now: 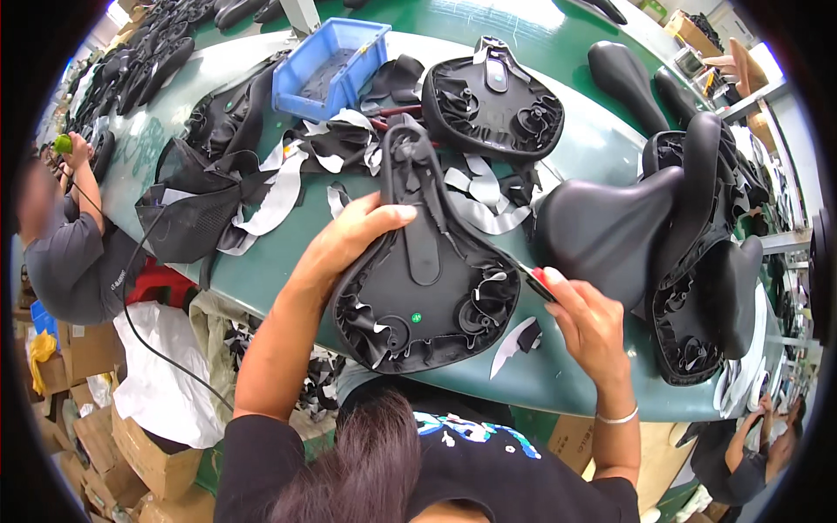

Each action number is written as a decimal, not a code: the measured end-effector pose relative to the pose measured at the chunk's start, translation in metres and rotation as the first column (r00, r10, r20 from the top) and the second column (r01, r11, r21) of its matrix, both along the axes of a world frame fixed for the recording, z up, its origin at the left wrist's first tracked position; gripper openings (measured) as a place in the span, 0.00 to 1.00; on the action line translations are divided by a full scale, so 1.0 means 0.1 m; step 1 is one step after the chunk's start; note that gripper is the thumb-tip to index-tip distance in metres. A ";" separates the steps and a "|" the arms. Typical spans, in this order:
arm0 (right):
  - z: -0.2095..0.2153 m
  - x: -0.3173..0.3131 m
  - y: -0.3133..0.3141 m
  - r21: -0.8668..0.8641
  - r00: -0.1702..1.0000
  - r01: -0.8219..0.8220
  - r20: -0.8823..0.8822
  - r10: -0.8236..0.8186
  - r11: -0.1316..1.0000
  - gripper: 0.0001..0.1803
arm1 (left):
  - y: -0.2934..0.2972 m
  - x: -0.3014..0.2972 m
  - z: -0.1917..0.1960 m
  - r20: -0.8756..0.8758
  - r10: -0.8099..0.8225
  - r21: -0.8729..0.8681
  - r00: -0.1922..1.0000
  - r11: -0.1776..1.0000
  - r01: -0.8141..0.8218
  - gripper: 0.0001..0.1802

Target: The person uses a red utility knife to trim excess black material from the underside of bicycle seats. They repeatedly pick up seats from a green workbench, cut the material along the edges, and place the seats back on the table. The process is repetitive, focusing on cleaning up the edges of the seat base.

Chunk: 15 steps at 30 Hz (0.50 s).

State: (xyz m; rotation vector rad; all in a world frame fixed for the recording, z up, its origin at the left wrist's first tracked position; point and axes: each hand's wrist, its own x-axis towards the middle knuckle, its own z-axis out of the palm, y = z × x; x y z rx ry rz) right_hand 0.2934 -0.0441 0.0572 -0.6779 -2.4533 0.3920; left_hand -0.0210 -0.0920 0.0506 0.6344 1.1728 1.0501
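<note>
A black bicycle saddle point(392, 301) lies upside down in front of me, nose pointing away, its cover edge gathered in folds around the plastic base. My left hand point(353, 228) is closed on its left side near the nose, the thumb across the base. In my right hand point(586, 324) is a slim knife point(538, 286) with a black and red handle, gripped between thumb and fingers. Its tip is close to the saddle's right edge; I cannot tell whether it touches. A light offcut point(514, 347) lies beside the saddle, below the knife.
Another upturned saddle point(493, 109) sits beyond mine. Several saddles point(602, 227) crowd the right. Grey and black scraps point(279, 196) and a blue bin point(331, 70) are farther left on the green table point(288, 279). Other people point(74, 253) work at both sides.
</note>
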 end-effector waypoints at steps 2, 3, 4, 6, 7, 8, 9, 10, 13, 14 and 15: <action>0.20 -0.08 0.12 0.126 0.981 -0.072 0.186 0.048 0.989 0.30 | 0.15 0.03 0.07 -0.108 -0.106 0.019 0.988 0.994 0.109 0.27; 0.28 -0.12 0.16 0.189 0.959 -0.118 0.277 0.063 0.975 0.31 | 0.21 0.07 0.15 -0.165 -0.154 0.032 0.974 0.986 0.161 0.26; 0.33 -0.14 0.20 0.233 0.943 -0.156 0.325 0.075 0.960 0.32 | 0.24 0.12 0.25 -0.210 -0.171 0.038 0.963 0.983 0.182 0.25; 0.43 -0.10 0.15 0.141 0.894 -0.102 0.447 0.029 0.985 0.30 | 0.31 0.07 0.20 -0.313 -0.200 0.055 0.929 0.972 0.228 0.24; 0.45 -0.06 0.08 0.099 0.862 -0.070 0.506 0.010 0.993 0.28 | 0.32 0.06 0.15 -0.317 -0.211 0.079 0.925 0.966 0.248 0.24; 0.39 0.03 -0.03 0.063 0.861 0.011 0.508 -0.041 0.998 0.30 | 0.31 0.07 0.14 -0.306 -0.180 0.082 0.935 0.973 0.214 0.23; 0.25 0.14 -0.15 0.048 0.865 0.044 0.497 -0.062 0.998 0.31 | 0.26 0.07 0.15 -0.296 -0.145 0.082 0.944 0.981 0.176 0.23; 0.17 0.16 -0.32 -0.019 0.872 0.127 0.478 -0.103 0.992 0.31 | 0.21 0.09 0.15 -0.286 -0.111 0.083 0.952 0.987 0.140 0.23; -0.10 0.07 -0.85 -0.324 0.927 0.325 0.294 -0.232 0.888 0.31 | -0.04 0.19 0.13 -0.180 0.089 0.085 0.980 0.994 -0.074 0.22; -0.11 0.04 -1.02 -0.445 0.909 0.400 0.305 -0.285 0.801 0.31 | -0.11 0.18 0.08 -0.245 0.135 0.058 0.960 0.991 -0.124 0.22; -0.06 0.01 -1.16 -0.403 0.896 0.423 0.321 -0.307 0.811 0.32 | -0.20 0.17 0.02 -0.255 0.180 0.058 0.950 0.984 -0.170 0.22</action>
